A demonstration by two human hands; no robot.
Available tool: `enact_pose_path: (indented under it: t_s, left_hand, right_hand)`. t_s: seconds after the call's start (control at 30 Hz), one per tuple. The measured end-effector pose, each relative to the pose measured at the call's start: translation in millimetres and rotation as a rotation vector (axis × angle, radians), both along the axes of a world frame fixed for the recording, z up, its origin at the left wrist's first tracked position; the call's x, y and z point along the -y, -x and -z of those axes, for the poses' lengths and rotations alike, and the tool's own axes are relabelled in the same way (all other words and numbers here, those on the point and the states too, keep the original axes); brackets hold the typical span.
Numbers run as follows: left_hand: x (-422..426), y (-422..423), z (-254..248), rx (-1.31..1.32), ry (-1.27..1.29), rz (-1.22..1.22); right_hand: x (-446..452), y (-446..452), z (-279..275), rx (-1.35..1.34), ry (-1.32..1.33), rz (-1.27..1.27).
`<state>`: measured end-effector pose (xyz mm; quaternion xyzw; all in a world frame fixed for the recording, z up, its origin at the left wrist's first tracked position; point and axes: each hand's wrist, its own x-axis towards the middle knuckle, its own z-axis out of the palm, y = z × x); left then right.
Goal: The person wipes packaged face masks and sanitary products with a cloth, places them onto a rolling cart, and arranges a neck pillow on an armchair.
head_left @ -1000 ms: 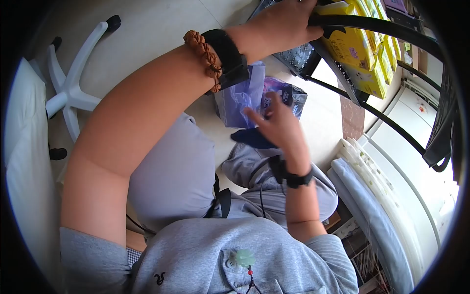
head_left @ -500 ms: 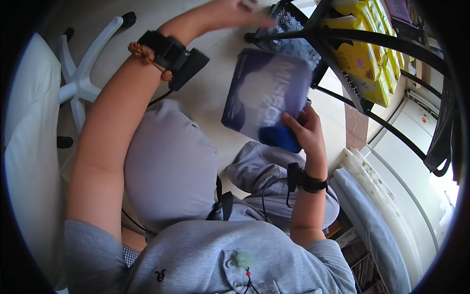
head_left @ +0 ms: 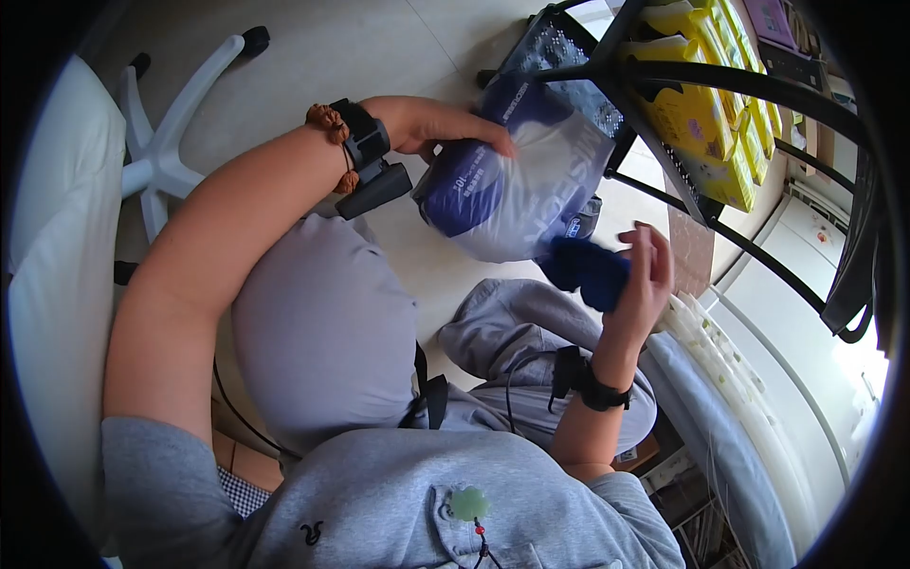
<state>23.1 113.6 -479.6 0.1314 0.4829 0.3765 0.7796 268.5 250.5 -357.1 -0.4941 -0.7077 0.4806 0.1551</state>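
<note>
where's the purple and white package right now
In the head view, the package is above and slightly right of centre, held by the left hand, beside the black rack.

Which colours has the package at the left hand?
The package is violet-blue and white, shown best in the head view.

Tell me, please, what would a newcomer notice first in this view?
Probably the large blue-and-white package in the upper middle, held by the left hand. Next come the bright yellow packs on the black rack at the upper right, then the dark blue item in the right hand.
</note>
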Motion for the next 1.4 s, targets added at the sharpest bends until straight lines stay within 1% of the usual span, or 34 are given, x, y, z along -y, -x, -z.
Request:
enact_pose_path:
  t_s: [0.03,0.07,0.13,0.17,0.2,0.23,0.3,0.33,0.37,0.47,0.5,0.57,0.6,0.67,0.7,0.73,0.77,0.8,0.87,0.9,0.93,1.0,1.07,1.1,1.13,1.2,1.27,1.3,1.37,1.4]
  left_hand:
    - [-3,-3,1,0.022,-0.023,0.004]
    - [-7,-5,1,0.043,-0.048,0.01]
    - [-9,-12,-15,0.037,-0.141,-0.057]
    - [-8,-14,-22,0.033,-0.185,-0.095]
    - [-8,-13,-10,0.019,-0.188,-0.082]
    - [-9,-12,3,0.005,-0.188,-0.072]
    - [-5,-13,21,-0.039,-0.221,-0.031]
    - [-2,-13,11,-0.068,-0.256,-0.002]
    - [-1,-14,1,-0.097,-0.293,0.029]
    - [-5,-17,-14,-0.051,-0.18,0.204]
    - [-3,-18,-13,-0.043,-0.221,0.212]
    - [-2,-15,-15,-0.087,-0.189,0.184]
    - [-1,-12,-15,-0.107,-0.172,0.17]
    - [1,-4,-12,-0.096,-0.066,0.086]
    - [1,-2,-10,-0.09,-0.005,0.036]
    - [1,-3,-11,-0.08,0.057,-0.006]
    - [0,-1,-27,-0.106,0.082,0.027]
    - [-3,-3,-18,-0.097,-0.01,0.054]
    - [-9,-4,10,-0.081,-0.194,0.101]
    - [-7,-1,11,-0.019,-0.17,0.157]
    - [-4,2,7,-0.029,-0.112,0.18]
    - [3,6,1,-0.042,0.003,0.225]
    - [7,4,11,-0.019,-0.056,0.21]
    - [6,5,14,-0.011,-0.086,0.201]
    - [6,8,10,0.006,-0.051,0.132]
    - [7,10,2,0.048,0.023,0.0]
    - [8,7,1,0.113,0.057,-0.126]
    - [6,5,0,0.141,0.071,-0.188]
    - [5,-3,-3,0.14,0.007,-0.166]
    - [6,-7,-6,0.14,-0.023,-0.16]
  right_hand:
    - [7,3,-6,-0.144,-0.062,0.048]
    - [23,12,-9,-0.201,-0.044,0.084]
    - [43,31,5,-0.278,-0.524,-0.411]
    - [50,38,2,-0.098,-0.632,-0.631]
    - [56,46,0,0.088,-0.733,-0.85]
    - [59,47,13,0.163,-0.776,-0.86]
    - [46,52,36,0.164,-0.786,-0.754]
    - [36,54,45,0.167,-0.791,-0.702]
    - [25,56,54,0.172,-0.871,-0.682]
    - [-14,49,94,0.105,-0.641,-0.403]
    - [-24,45,95,0.169,-0.49,-0.341]
    - [-42,38,96,0.289,-0.183,-0.21]
    - [-43,30,97,0.116,-0.262,-0.16]
    - [-21,30,74,-0.053,-0.474,-0.087]
    - [1,40,50,-0.046,-0.674,-0.175]
    - [14,40,46,-0.088,-0.733,-0.296]
    - [32,44,43,-0.081,-0.751,-0.404]
    - [45,48,43,-0.08,-0.773,-0.512]
    - [52,49,51,-0.023,-0.772,-0.572]
    - [44,46,62,0.004,-0.858,-0.528]
    - [38,44,63,0.076,-0.809,-0.465]
    - [10,34,78,0.133,-0.822,-0.366]
    - [-25,4,100,0.132,-0.505,-0.169]
    - [-33,-4,98,0.062,-0.298,-0.036]
    - [-33,-10,93,-0.079,-0.151,0.031]
    - [-25,-21,75,-0.191,0.353,0.146]
    - [-4,-25,67,-0.113,0.35,-0.085]
    - [10,-27,70,-0.115,0.46,-0.079]
    - [33,-19,72,-0.112,0.449,-0.117]
    - [43,-11,69,-0.166,0.493,-0.056]
